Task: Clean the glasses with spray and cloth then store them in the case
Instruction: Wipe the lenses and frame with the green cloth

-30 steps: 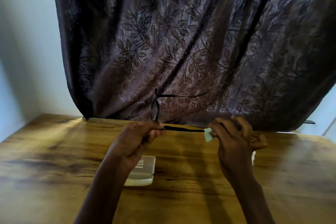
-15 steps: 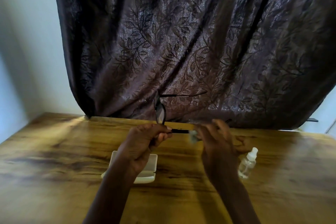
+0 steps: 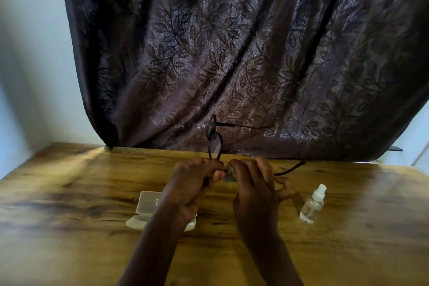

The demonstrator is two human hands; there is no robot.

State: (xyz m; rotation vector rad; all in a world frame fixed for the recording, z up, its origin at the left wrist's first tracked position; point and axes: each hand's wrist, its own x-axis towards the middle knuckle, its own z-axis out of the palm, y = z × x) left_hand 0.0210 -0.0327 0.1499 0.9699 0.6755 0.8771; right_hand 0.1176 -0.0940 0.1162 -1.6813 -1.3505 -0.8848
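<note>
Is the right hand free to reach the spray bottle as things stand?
Probably not yet: the right hand pinches the cloth on the glasses. The path to the spray bottle looks open.

Two bare forearms rise from the lower middle of the frame, each ending in a bare hand: the left hand (image 3: 190, 183) and the right hand (image 3: 253, 186). No sleeve reaches the forearms as far as the bottom edge shows. Fingers and wrists look plain, though motion blur softens fine detail.

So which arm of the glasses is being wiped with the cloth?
The lower arm, pinched in the cloth by the right hand; the upper arm juts free against the curtain.
</note>
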